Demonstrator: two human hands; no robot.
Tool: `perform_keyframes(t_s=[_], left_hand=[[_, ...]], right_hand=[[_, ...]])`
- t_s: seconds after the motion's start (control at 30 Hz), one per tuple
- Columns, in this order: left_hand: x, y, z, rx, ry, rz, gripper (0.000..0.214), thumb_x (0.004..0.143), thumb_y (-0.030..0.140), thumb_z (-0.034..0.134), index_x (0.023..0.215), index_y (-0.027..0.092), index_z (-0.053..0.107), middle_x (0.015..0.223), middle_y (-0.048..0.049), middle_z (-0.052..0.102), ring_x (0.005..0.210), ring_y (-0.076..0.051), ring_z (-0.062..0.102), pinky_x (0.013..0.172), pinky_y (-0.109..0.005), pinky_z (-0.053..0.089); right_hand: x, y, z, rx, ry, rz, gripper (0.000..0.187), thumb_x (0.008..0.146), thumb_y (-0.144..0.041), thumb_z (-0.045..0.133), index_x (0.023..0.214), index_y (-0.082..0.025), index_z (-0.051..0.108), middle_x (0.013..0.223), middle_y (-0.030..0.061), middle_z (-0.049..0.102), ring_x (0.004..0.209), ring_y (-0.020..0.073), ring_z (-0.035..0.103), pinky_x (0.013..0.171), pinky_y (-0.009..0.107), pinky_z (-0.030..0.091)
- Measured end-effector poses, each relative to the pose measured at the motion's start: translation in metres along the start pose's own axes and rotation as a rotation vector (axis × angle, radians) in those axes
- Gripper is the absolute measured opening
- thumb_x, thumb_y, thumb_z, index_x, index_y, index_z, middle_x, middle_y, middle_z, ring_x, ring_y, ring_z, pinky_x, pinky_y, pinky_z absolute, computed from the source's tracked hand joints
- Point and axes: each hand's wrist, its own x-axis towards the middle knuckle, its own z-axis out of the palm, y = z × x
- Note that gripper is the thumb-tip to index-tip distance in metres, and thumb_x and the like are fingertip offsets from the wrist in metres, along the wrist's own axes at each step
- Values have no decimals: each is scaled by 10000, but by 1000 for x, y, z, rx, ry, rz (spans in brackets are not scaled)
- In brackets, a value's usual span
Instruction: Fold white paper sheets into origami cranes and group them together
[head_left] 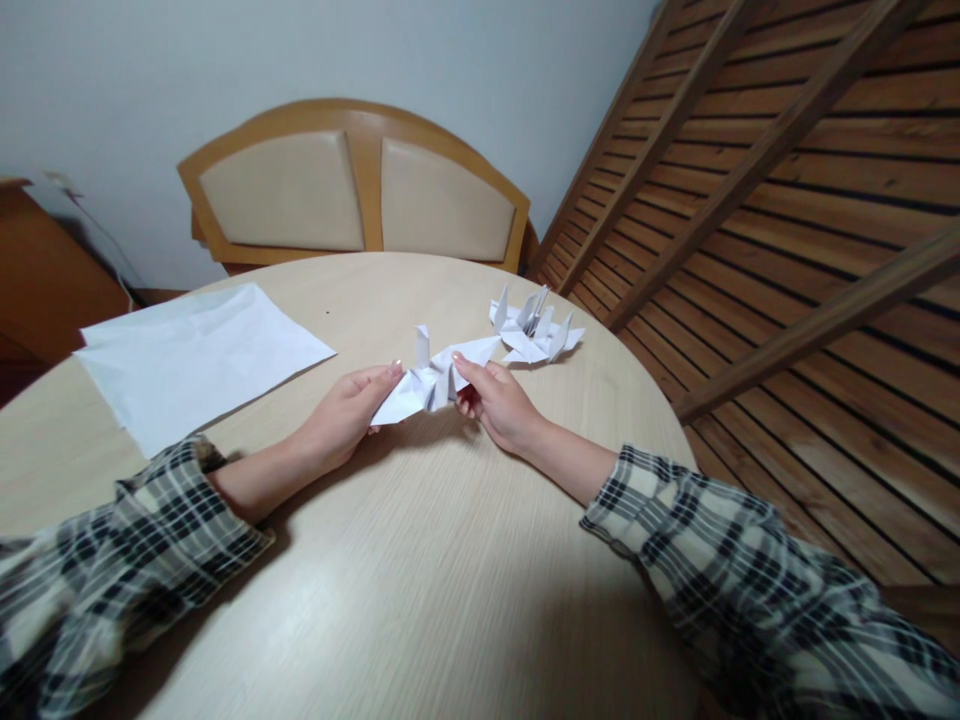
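Between my hands, just above the table, is a white origami crane (435, 384) with its two wings spread to the sides and a narrow folded strip pointing up. My left hand (351, 408) pinches the left wing, thumb on top and fingers beneath. The right wing is pinched by my right hand (504, 402), its thumb near the crane's body and its fingertips partly hidden under the paper. Beyond my right hand, several folded white paper cranes (536, 328) sit grouped closely together.
White paper sheets (202, 360) lie stacked, slightly askew, on the left of the round wooden table (450, 580). Behind the table's far edge stands a padded wooden headboard (367, 180) against the wall. A slatted wooden panel (787, 220) leans at the right.
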Motion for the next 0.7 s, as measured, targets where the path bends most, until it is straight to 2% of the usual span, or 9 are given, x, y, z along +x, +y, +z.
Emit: perform_keyframes(t_s=[0.1,0.27,0.47,0.53,0.57,0.63,0.7], left_hand=[[0,0,-1,13,20,18,406,839,590,627,679,216,642,594,-7,587,486,-132,464,437,-242,333],[-2,3,-1,53,160,76,392,870,539,637,659,208,626,545,14,513,464,-118,402,415,-235,296],[3,-1,-5,-105,175,9,376,872,482,682,643,193,609,503,24,486,422,-95,369,372,-208,254],[6,-2,-7,-180,209,-2,385,894,473,671,646,201,557,458,50,434,391,-84,332,373,-191,288],[6,-2,-7,-213,232,-4,376,923,460,640,665,208,535,439,66,402,379,-81,308,389,-183,327],[7,1,-7,-299,289,-18,330,994,407,536,722,223,508,419,89,356,371,-85,279,446,-181,411],[7,5,-5,-406,338,-55,305,1038,345,439,762,231,499,408,96,339,371,-96,274,465,-186,435]], right_hand=[[2,-1,-2,-30,4,-3,393,860,-506,672,654,-183,589,543,-28,576,463,75,489,444,203,348],[3,-3,-2,-81,57,10,433,970,-463,521,658,-175,609,536,-11,595,424,74,484,400,204,311],[9,-8,-9,7,176,-2,322,927,-272,623,625,-181,559,508,-47,571,374,40,432,360,168,282],[12,-12,-13,70,196,-13,327,924,-248,633,619,-183,535,485,-61,553,338,31,388,340,160,263],[14,-14,-15,105,218,-5,313,927,-240,634,635,-186,535,489,-61,563,341,34,404,343,155,285],[18,-19,-19,180,318,38,257,954,-207,589,699,-187,563,532,-36,623,405,60,520,407,152,415],[22,-23,-21,266,406,81,220,996,-181,502,799,-178,601,632,11,708,566,97,665,570,183,560]])
